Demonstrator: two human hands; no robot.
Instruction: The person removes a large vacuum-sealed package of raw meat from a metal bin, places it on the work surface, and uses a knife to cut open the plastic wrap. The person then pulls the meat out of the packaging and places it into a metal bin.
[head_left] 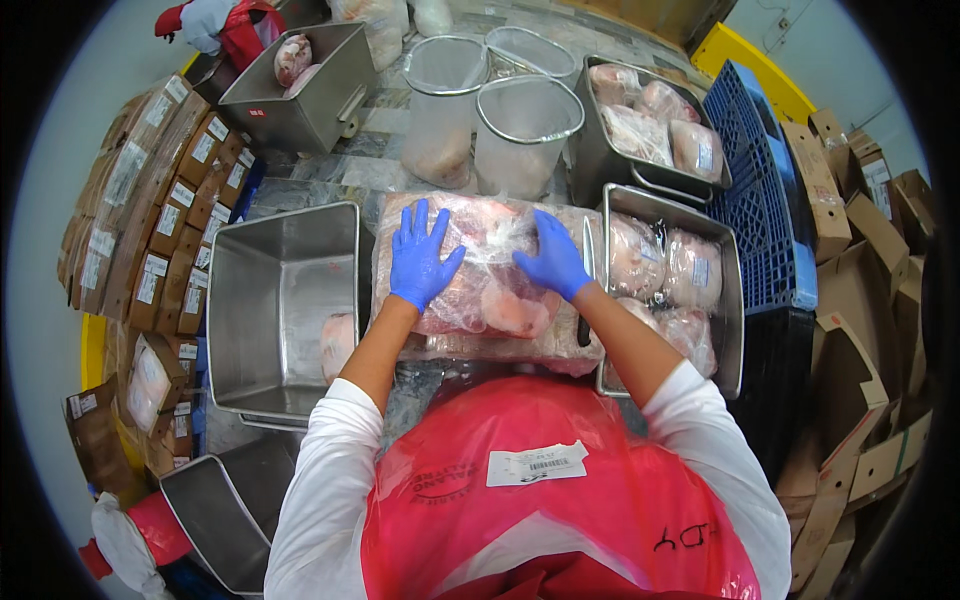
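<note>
In front of me lies a plastic-wrapped slab of pink meat [490, 300] on a board-like surface [570, 352]. My left hand [424, 258], in a blue glove, rests flat with fingers spread on its upper left part. My right hand [553, 256], gloved the same way, lies on the wrap at the right side, thumb out toward the bunched clear plastic in the middle. Neither hand grips anything. Just right of my right hand lies a knife [587, 240], its dark handle partly behind my forearm.
Metal tubs stand on the left [285, 270] and right [728, 330], the right one holding wrapped meat. Beyond are bag-lined hoops [530, 110], another meat-filled tub [650, 170] and a blue pallet [765, 190]. Cardboard boxes [165, 220] flank both sides. Two people [150, 530] are at the left.
</note>
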